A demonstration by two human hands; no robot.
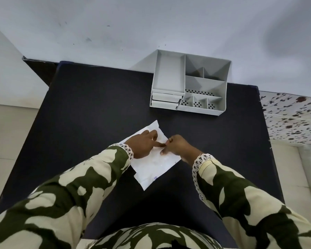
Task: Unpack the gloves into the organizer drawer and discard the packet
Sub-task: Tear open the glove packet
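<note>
Head view: we are pressing our left hand [144, 143] flat on the white packet [154, 166] mid-table while our right hand [176, 145] is pinching its right edge. Opening seems underway; next we are needing a clean tear, with the organizer [190, 81] waiting far right.

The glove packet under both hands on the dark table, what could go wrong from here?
1. Both hands, left hand and right hand, press the flat white packet; tearing it could rip the gloves inside.
2. The organizer sits far back, its drawers apparently shut, so gloves may drop on the table during the reach.
</note>
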